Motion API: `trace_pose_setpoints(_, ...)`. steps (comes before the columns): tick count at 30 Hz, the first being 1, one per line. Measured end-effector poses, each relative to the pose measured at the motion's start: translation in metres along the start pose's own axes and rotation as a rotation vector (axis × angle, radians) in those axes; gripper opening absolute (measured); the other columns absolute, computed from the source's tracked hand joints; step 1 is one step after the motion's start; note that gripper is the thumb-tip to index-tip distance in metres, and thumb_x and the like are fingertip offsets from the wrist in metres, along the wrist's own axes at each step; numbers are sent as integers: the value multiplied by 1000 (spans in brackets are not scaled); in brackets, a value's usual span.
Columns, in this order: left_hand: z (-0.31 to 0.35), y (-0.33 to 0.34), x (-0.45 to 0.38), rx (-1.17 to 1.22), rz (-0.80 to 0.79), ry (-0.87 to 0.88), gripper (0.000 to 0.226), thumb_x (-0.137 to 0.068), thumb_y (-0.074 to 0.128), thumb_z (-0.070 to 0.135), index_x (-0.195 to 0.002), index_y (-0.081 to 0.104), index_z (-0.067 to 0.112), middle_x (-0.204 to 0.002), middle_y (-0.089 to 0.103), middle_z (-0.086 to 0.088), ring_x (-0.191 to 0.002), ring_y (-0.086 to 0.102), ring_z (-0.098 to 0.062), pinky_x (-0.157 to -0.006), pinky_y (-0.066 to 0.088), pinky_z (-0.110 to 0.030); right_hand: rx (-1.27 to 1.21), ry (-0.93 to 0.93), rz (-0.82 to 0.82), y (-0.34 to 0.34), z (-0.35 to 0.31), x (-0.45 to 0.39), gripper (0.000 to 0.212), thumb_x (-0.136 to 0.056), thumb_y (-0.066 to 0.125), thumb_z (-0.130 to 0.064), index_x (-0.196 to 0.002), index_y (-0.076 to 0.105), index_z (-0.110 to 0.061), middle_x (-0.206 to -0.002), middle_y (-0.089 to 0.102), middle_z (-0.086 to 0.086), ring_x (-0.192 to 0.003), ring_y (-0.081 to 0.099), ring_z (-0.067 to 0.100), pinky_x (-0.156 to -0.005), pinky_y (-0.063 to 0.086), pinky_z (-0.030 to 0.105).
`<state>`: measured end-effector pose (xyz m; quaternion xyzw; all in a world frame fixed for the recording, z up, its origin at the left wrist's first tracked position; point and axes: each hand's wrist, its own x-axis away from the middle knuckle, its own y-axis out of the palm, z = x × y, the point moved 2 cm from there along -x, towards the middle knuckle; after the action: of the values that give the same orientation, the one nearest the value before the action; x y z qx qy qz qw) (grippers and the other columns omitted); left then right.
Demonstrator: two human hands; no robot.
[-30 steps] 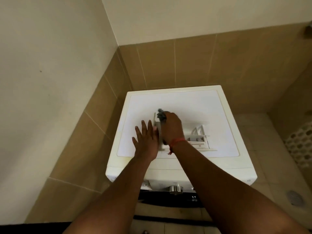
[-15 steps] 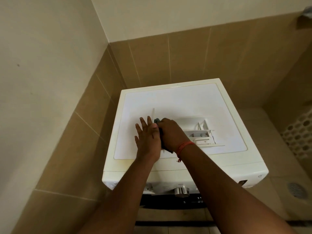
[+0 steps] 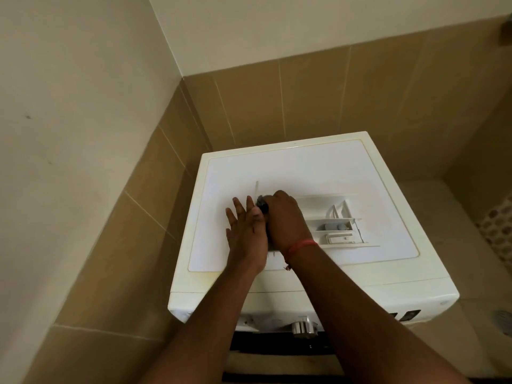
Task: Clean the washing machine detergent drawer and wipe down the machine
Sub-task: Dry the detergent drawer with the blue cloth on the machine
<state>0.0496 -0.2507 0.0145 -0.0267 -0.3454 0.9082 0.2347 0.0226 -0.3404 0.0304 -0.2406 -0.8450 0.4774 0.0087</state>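
A white washing machine [image 3: 304, 167] stands in a tiled corner. The white detergent drawer [image 3: 336, 221] lies on its lid, compartments facing up. My left hand [image 3: 245, 230] rests flat against the drawer's left end with fingers spread. My right hand [image 3: 285, 217] is closed around a small dark grey cloth or sponge [image 3: 261, 202], pressed into the drawer's left part. Most of that grey thing is hidden under my fingers. A red thread band circles my right wrist.
A chrome dial [image 3: 303, 327] and the control panel sit on the machine's front edge. Tan tiled walls close in at the left and behind. A perforated basket [image 3: 498, 225] is at the right edge, and a floor drain [image 3: 502, 317] is on the tiled floor.
My right hand has drawn back toward me along the drawer with the grey thing. The left hand stays against the drawer. The camera view has shifted slightly.
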Motion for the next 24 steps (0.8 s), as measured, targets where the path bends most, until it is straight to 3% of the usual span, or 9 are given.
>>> trace_pose_setpoints(3,0,2,-2,63,5,-8,68,-94,3,56,-156,7,30,-165,-9,7,-150,-15,-14,-122,-8,-45,23,13,19,8,2,-5,22,-96,51,-30,-114,60,-20,-108,60,0,-106,50,17,-90,35,21)
trace_pose_setpoints(7,3,0,-1,109,-8,-25,79,-84,3,59,-156,10,29,-165,-7,8,-150,-14,-12,-123,-6,-43,55,-157,-41,4,-2,14,35,-93,56,-23,-128,58,-16,-129,58,1,-119,47,18,-103,34,28)
trace_pose_setpoints(12,4,0,0,73,10,-7,70,-95,5,60,-156,11,27,-165,-7,4,-151,-12,-16,-123,-5,-45,-68,-200,-42,-12,-10,43,26,-86,61,-5,-111,69,-11,-103,68,8,-97,56,21,-91,45,32)
trace_pose_setpoints(18,3,1,1,146,14,-20,77,-84,5,60,-155,11,32,-165,-6,7,-151,-11,-13,-123,-4,-47,-180,-105,-30,-6,-13,70,26,-88,60,-4,-111,68,-12,-107,65,6,-100,57,19,-95,42,26)
trace_pose_setpoints(24,0,1,1,114,5,-39,69,-89,2,61,-155,8,39,-165,-8,9,-151,-13,-13,-123,-3,-45,-340,73,-7,25,-23,120,26,-85,64,1,-109,69,-9,-107,66,6,-99,59,17,-92,49,27)
